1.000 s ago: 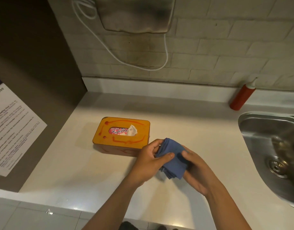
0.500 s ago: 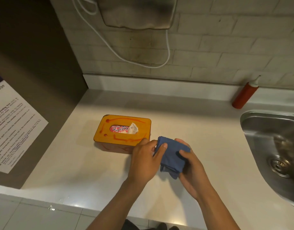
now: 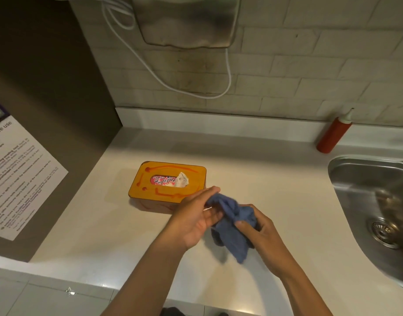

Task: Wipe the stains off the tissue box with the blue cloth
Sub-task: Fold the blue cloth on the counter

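blue cloth point(image 3: 232, 226) has gone from a neat folded pad half a sec ago to a loose bunch hanging over the table point(image 3: 264, 179), just right of the tissue box point(image 3: 167, 185). right hand point(image 3: 259, 226) fingers pinch it, left hand point(image 3: 196, 215) fingers lie mostly straight against it w/ the thumb on top. red stains on the orange lid are untouched, so wiping hasn't begun, prob still readying the cloth.
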A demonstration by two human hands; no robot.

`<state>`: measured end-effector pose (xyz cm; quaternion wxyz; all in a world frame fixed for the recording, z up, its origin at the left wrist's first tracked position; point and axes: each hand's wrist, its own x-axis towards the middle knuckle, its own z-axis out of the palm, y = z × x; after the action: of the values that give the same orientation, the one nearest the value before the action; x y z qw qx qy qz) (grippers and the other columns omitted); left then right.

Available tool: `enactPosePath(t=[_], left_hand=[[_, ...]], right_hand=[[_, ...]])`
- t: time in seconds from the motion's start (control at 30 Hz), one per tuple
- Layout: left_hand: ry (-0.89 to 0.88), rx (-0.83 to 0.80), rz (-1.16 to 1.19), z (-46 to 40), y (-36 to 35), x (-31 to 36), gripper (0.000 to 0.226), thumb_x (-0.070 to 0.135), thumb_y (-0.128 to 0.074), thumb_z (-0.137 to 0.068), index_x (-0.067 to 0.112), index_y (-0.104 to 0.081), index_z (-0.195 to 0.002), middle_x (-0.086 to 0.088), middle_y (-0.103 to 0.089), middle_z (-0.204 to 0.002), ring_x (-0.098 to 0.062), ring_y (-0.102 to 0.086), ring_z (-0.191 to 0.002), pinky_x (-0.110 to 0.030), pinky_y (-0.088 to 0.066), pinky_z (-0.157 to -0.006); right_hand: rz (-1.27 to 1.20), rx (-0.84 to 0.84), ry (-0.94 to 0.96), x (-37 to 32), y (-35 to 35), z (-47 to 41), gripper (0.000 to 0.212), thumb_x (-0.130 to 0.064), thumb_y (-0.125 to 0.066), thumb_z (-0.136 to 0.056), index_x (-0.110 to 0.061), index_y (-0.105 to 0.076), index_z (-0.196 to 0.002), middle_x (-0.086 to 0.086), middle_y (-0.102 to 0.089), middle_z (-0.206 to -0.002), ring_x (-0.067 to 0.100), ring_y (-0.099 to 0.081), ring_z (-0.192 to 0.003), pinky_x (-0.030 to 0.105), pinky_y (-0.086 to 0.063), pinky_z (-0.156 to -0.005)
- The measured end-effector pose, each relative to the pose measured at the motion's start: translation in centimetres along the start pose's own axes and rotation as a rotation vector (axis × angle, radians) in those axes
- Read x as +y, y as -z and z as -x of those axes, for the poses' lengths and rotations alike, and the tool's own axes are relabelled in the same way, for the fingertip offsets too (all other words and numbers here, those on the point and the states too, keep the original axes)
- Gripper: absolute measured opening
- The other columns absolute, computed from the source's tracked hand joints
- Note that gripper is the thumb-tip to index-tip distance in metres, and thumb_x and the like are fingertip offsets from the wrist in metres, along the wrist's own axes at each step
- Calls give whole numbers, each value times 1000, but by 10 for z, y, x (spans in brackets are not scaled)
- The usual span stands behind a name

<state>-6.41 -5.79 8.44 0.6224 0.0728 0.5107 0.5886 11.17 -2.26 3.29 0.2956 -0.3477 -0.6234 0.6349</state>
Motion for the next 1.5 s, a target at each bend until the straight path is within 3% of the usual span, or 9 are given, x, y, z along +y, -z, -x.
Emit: enactPosePath(t=[0.4,0.57,0.67,0.77,0.87,1.07,1.2,1.3,1.5], left_hand=[[-262,-51,-585,3,24,-12,50,22,-76,-91,33,-54,-135,4,-72,-112,-10,-70,-93,-23,-57,-72],[-470,-68,-1017,1,48,-30,81,47,-81,-81,34,-38,-148,18,-48,-137,6,-49,-120,-7,-44,-93],[-480,-123,-1149,2,57,-32,41,44,-76,-86,36,-57,-122,19,-62,-118,7,-54,-105,-9,-42,-86],[-388,-159,-1070,1,70,-29,12,32,-64,-99,35,-64,-111,27,-66,-98,16,-60,-90,-3,-44,-75],[-337,-214,-976,0,86,-28,34,29,-63,-100,55,-56,-120,40,-63,-110,18,-61,-102,-9,-50,-86],[-190,-365,-586,-10,102,0,43,50,-69,-91,47,-55,-132,35,-64,-127,10,-58,-123,-12,-49,-95],[-321,-277,-646,-15,96,5,16,36,-66,-98,30,-68,-113,13,-77,-109,-8,-72,-105,-33,-59,-93],[-480,-217,-666,-19,93,4,10,29,-71,-95,22,-66,-101,0,-76,-94,-19,-74,-91,-50,-59,-86],[-600,-224,-860,-7,101,12,21,41,-67,-96,43,-57,-115,16,-65,-117,0,-66,-104,-31,-59,-88]], right_hand=[[-189,41,-179,2,-17,-8,39,-34,-41,-102,-17,-60,-132,10,-70,-123,30,-65,-114,48,-51,-99],[6,188,-121,-11,-28,-7,29,-22,-44,-104,-20,-72,-108,-1,-76,-96,12,-69,-94,17,-50,-78],[11,348,-37,-25,-38,-9,29,-18,-46,-102,-8,-70,-87,0,-72,-72,6,-66,-66,15,-49,-61],[-8,539,8,-26,-51,-18,41,-32,-55,-99,0,-59,-74,13,-57,-61,13,-52,-56,25,-42,-53],[-26,693,-29,-20,-66,-32,41,-31,-54,-100,1,-58,-75,22,-60,-69,21,-54,-59,34,-44,-56],[302,614,28,-19,-94,-34,33,-28,-51,-100,-18,-57,-69,-3,-54,-55,9,-45,-51,21,-38,-49],[-16,625,-68,-24,-110,-31,25,-34,-53,-99,-17,-70,-92,11,-72,-86,28,-69,-80,43,-56,-74],[-746,509,-261,-18,-127,-21,40,-35,-58,-94,-6,-69,-119,23,-67,-120,38,-65,-112,52,-51,-97],[-926,654,-308,-3,-133,-12,41,-29,-45,-100,0,-68,-119,22,-70,-114,37,-71,-98,47,-60,-76]])
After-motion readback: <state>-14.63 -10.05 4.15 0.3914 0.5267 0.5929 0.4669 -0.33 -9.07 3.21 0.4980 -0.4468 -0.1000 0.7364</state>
